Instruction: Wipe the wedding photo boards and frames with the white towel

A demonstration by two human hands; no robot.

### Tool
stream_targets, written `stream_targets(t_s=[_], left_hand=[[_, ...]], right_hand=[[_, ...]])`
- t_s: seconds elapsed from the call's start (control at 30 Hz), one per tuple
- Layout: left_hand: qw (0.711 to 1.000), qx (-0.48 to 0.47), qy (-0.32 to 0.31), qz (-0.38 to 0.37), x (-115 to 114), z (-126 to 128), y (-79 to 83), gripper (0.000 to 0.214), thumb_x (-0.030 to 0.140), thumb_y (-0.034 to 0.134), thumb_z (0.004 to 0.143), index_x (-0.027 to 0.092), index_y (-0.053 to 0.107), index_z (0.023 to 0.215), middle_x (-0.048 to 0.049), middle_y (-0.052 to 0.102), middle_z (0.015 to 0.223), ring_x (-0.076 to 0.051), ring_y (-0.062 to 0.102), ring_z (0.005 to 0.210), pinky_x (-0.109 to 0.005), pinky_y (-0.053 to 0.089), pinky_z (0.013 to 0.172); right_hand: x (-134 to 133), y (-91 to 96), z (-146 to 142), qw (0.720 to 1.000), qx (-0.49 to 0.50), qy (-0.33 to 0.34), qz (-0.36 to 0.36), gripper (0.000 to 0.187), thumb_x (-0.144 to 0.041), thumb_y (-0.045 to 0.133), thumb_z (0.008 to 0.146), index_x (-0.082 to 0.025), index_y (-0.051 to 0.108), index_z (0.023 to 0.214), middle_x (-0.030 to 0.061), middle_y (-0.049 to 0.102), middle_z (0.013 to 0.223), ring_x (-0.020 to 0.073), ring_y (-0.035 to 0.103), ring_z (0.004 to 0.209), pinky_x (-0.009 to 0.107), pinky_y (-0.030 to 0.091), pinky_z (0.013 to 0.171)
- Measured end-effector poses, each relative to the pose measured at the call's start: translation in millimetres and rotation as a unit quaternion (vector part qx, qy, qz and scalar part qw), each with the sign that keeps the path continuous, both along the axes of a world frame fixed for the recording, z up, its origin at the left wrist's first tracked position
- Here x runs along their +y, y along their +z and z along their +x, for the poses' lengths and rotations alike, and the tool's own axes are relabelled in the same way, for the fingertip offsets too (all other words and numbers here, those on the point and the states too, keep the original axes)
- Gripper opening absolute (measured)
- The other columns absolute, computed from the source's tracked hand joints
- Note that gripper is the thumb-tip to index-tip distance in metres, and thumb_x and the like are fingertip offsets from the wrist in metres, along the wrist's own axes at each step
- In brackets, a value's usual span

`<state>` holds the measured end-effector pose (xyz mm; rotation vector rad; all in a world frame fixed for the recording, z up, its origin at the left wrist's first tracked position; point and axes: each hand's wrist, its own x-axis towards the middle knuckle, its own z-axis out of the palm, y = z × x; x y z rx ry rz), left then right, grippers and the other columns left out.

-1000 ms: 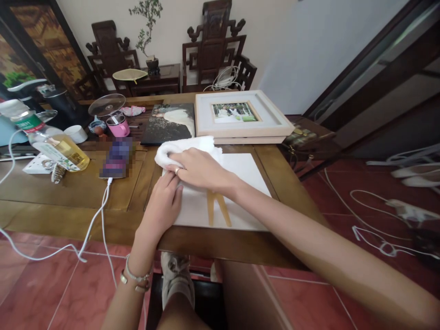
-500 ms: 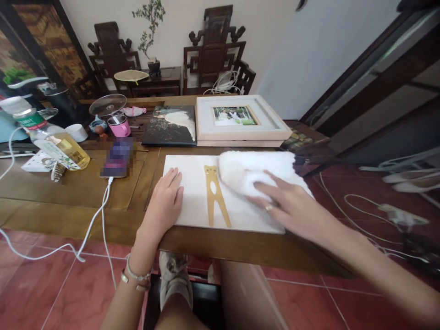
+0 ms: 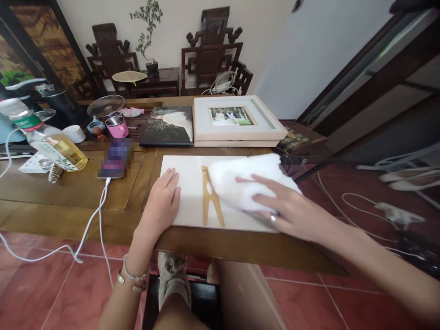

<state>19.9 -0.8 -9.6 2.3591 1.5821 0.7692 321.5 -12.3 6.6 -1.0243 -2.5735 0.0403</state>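
Observation:
A flat white board (image 3: 182, 192) lies near the table's front edge, with a golden-yellow A-shaped figure (image 3: 207, 206) on its face. My left hand (image 3: 163, 197) rests flat on the board's left side, fingers stretched out. My right hand (image 3: 278, 201), slightly blurred and wearing a ring, grips a white cloth (image 3: 237, 169) and presses it on the right part of the board. The cloth covers the board's upper right and overlaps the figure's upper right edge. Its bunched part lies under my fingers.
Behind the board lie a white picture frame (image 3: 237, 130) and a dark photo panel (image 3: 158, 130). Leftward are a phone (image 3: 115, 160) on a white cable, a pink mug (image 3: 117, 127) and a tilted bottle (image 3: 65, 149). A power strip (image 3: 395, 211) lies on the floor at right.
My right hand has moved the cloth left, so it now overlaps part of the yellow figure. My left hand stays on the board. The view has shifted slightly.

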Motion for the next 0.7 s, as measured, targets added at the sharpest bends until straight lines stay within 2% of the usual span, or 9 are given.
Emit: stream_targets(t_s=[0.07,0.17,0.23,0.3,0.37,0.43,0.57,0.7], left_hand=[[1.000,-0.002,-0.001,-0.002,0.1,0.1,0.1,0.040,0.020,0.038,0.096,0.010,0.051,0.132,-0.0195,0.046,0.146,-0.029,0.036,0.141,-0.053,0.033,0.114],[1.000,0.001,0.000,-0.014,0.2,0.4,0.5,0.041,0.019,0.037,0.096,0.009,0.050,0.133,-0.0197,0.045,0.146,-0.028,0.035,0.141,-0.052,0.032,0.115],[1.000,0.002,0.003,-0.021,0.1,0.5,0.7,0.041,0.019,0.037,0.096,0.008,0.049,0.133,-0.0197,0.045,0.147,-0.028,0.035,0.141,-0.052,0.032,0.115],[1.000,0.002,0.006,-0.024,0.1,0.5,0.8,0.041,0.018,0.037,0.096,0.007,0.049,0.133,-0.0199,0.044,0.147,-0.028,0.034,0.142,-0.051,0.031,0.116],[1.000,0.002,0.006,-0.023,0.1,0.5,0.6,0.042,0.018,0.037,0.096,0.006,0.049,0.133,-0.0204,0.044,0.147,-0.028,0.034,0.142,-0.051,0.031,0.116],[1.000,0.001,0.005,-0.020,0.1,0.5,0.2,0.041,0.019,0.037,0.096,0.007,0.049,0.133,-0.0204,0.044,0.147,-0.029,0.035,0.141,-0.052,0.032,0.115],[1.000,-0.004,0.009,-0.013,-0.1,1.0,-0.5,0.041,0.019,0.037,0.096,0.010,0.050,0.133,-0.0190,0.045,0.147,-0.028,0.036,0.141,-0.053,0.033,0.114],[1.000,0.000,0.009,-0.011,-0.5,1.6,-0.3,0.041,0.019,0.037,0.096,0.009,0.050,0.133,-0.0198,0.045,0.146,-0.029,0.036,0.141,-0.053,0.032,0.114]], right_hand=[[27.1,0.0,-1.4,0.998,-0.016,-0.055,-0.021,0.033,-0.028,0.037,0.095,-0.018,0.067,0.098,0.0212,0.060,0.125,0.0350,0.050,0.126,0.047,0.049,0.095],[59.9,2.7,-4.1,0.995,-0.024,-0.091,-0.046,0.036,-0.037,0.036,0.096,-0.017,0.065,0.100,0.0199,0.064,0.107,0.0370,0.057,0.116,0.047,0.051,0.085],[70.8,4.3,-6.3,0.994,-0.024,-0.098,-0.052,0.036,-0.039,0.035,0.095,-0.018,0.063,0.100,0.0173,0.065,0.099,0.0368,0.060,0.110,0.047,0.051,0.081],[69.9,4.3,-7.9,0.992,-0.022,-0.108,-0.052,0.036,-0.038,0.034,0.096,-0.018,0.063,0.098,0.0167,0.064,0.096,0.0368,0.060,0.108,0.047,0.051,0.080],[57.0,2.1,-8.4,0.992,-0.018,-0.112,-0.049,0.034,-0.037,0.034,0.095,-0.019,0.063,0.097,0.0176,0.063,0.103,0.0364,0.059,0.112,0.047,0.051,0.080],[34.0,-1.2,-7.4,0.995,-0.008,-0.097,-0.039,0.030,-0.032,0.035,0.095,-0.021,0.063,0.095,0.0172,0.061,0.118,0.0351,0.053,0.122,0.049,0.052,0.084],[-26.4,-2.7,-3.6,1.000,0.023,-0.011,0.006,0.021,-0.018,0.044,0.089,-0.023,0.063,0.080,0.0097,0.048,0.145,0.0310,0.039,0.136,0.051,0.048,0.098],[-72.7,6.2,-0.6,0.997,0.014,0.077,-0.007,0.018,-0.011,0.054,0.077,-0.026,0.063,0.079,0.0040,0.044,0.148,0.0285,0.038,0.137,0.054,0.040,0.108]])
